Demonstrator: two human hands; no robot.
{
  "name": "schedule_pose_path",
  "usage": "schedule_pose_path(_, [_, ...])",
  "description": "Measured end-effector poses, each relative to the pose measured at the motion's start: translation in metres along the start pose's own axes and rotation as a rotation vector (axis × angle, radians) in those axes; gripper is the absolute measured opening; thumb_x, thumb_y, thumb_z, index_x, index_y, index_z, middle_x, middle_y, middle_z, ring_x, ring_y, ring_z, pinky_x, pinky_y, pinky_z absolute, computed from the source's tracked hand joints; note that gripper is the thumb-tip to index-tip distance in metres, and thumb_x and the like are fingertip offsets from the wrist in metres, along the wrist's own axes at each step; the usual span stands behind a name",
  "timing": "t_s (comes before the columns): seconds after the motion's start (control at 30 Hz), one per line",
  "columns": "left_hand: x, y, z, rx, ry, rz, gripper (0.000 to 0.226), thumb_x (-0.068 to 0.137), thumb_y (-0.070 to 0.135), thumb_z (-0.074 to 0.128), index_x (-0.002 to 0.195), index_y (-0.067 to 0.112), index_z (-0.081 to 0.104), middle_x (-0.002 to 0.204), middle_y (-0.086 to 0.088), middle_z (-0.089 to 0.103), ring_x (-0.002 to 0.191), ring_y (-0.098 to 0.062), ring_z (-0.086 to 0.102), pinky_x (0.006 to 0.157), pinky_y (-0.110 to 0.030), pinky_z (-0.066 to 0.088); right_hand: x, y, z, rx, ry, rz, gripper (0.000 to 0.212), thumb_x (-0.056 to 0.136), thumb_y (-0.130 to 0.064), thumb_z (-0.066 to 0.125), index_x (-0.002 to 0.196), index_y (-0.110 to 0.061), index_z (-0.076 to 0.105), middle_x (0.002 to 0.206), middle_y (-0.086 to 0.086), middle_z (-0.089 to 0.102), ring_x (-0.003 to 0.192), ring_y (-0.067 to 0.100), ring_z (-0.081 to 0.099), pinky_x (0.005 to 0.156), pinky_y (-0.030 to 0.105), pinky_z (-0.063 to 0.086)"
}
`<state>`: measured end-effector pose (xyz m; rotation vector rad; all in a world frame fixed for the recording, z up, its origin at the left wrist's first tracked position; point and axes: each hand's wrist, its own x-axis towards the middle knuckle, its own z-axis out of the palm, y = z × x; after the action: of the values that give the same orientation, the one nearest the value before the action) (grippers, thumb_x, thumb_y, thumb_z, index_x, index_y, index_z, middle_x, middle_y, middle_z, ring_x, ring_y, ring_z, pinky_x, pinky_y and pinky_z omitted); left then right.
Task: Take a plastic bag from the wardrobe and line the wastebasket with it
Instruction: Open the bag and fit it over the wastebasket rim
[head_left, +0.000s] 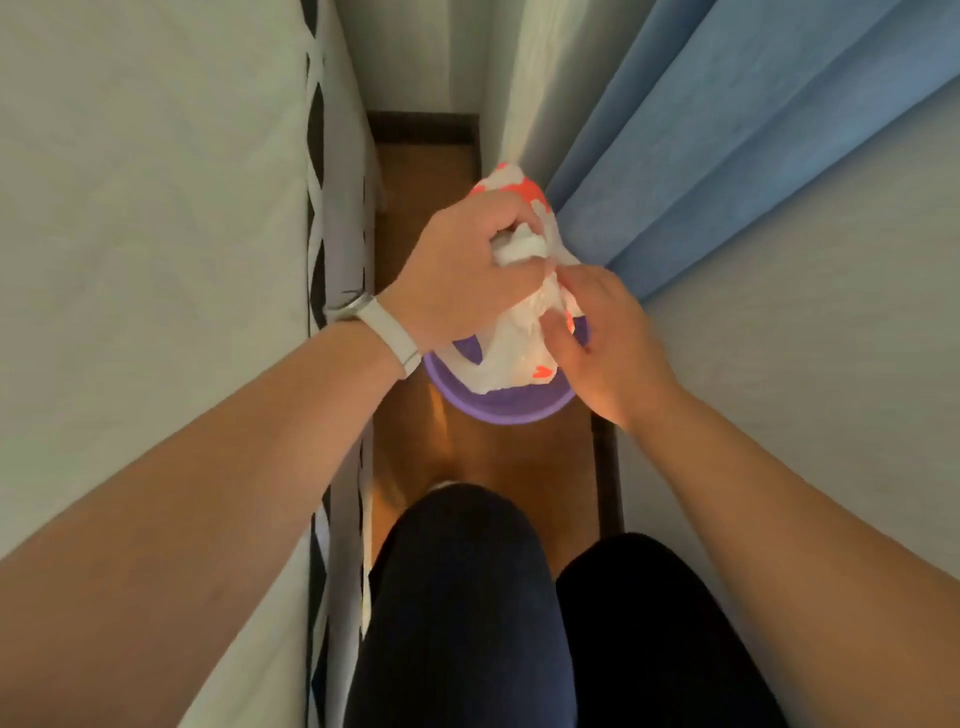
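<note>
Crumpling between both hands, the thin white plastic bag with red-orange print (519, 332) hangs bunched and wrinkled just above the round purple plastic wastebasket (498, 408) on the glossy wooden floor (483, 457). The left hand (462, 275) curls around its upper wad; the right hand (602, 338) pinches a fold.

Home, likely a bedroom. A narrow strip of brown wooden floor (493, 462) runs under the grip, where the left hand (457, 275) and right hand (608, 343) hold the plastic bag (519, 332).

- Right of the grip: blue curtain (701, 156) in long folds against a pale side wall (831, 364).
- Left of it: tall pale padded fabric face (156, 208) with black-and-white lattice trim (314, 156). Bed or cupboard, cannot tell.
- Beyond the grip: dark skirting board (423, 127) at a white end wall (395, 52).
- Directly below: small purple wastebasket (498, 408) on the floor.
</note>
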<state>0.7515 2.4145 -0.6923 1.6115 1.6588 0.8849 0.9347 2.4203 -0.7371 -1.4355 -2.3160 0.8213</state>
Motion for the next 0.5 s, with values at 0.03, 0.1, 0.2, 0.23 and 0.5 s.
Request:
schedule_pose_path(0.03, [0.006, -0.008, 0.008, 0.027, -0.002, 0.048, 0.012, 0.085, 0.027, 0.067, 0.093, 0.025, 0.059, 0.089, 0.009, 0.060, 0.084, -0.009, 0.058, 0.075, -0.012, 0.041, 0.004, 0.010, 0.008, 0.003, 0.013, -0.010, 0.038, 0.098, -0.032, 0.051, 0.134, -0.020, 0.049, 0.128, 0.000, 0.056, 0.116, 0.011, 0.049, 0.096, 0.024, 0.041])
schedule_pose_path(0.1, [0.017, -0.023, 0.025, 0.055, -0.019, 0.112, 0.011, 0.082, 0.022, 0.067, 0.089, 0.016, 0.063, 0.087, 0.002, 0.063, 0.081, -0.012, 0.057, 0.070, -0.016, 0.043, 0.010, 0.029, 0.023, 0.028, 0.043, -0.020, 0.033, 0.097, -0.027, 0.053, 0.128, -0.016, 0.054, 0.123, 0.002, 0.057, 0.111, 0.011, 0.049, 0.092, 0.024, 0.040])
schedule_pose_path(0.2, [0.025, -0.046, 0.048, 0.107, -0.040, 0.169, 0.013, 0.077, 0.020, 0.064, 0.087, 0.012, 0.066, 0.085, -0.002, 0.065, 0.079, -0.013, 0.056, 0.074, -0.026, 0.045, 0.013, 0.054, 0.051, 0.060, 0.086, -0.060, 0.024, 0.096, -0.026, 0.055, 0.116, -0.014, 0.057, 0.112, -0.001, 0.056, 0.104, 0.013, 0.051, 0.083, 0.021, 0.037])
schedule_pose_path(0.23, [0.026, -0.054, 0.055, 0.121, -0.046, 0.182, 0.015, 0.075, 0.021, 0.063, 0.087, 0.012, 0.066, 0.083, 0.000, 0.064, 0.079, -0.010, 0.054, 0.073, -0.023, 0.044, 0.014, 0.062, 0.061, 0.068, 0.100, -0.071, 0.023, 0.096, -0.026, 0.055, 0.115, -0.014, 0.058, 0.111, -0.001, 0.056, 0.105, 0.014, 0.052, 0.084, 0.021, 0.036])
schedule_pose_path(0.5, [0.018, -0.095, 0.099, 0.193, -0.171, 0.129, 0.026, 0.070, 0.034, 0.065, 0.089, 0.016, 0.068, 0.087, 0.000, 0.068, 0.082, -0.014, 0.063, 0.078, -0.034, 0.051, -0.009, 0.109, 0.110, 0.065, 0.172, -0.123, 0.034, 0.090, -0.029, 0.054, 0.114, -0.008, 0.066, 0.114, 0.007, 0.065, 0.113, 0.021, 0.054, 0.099, 0.025, 0.039])
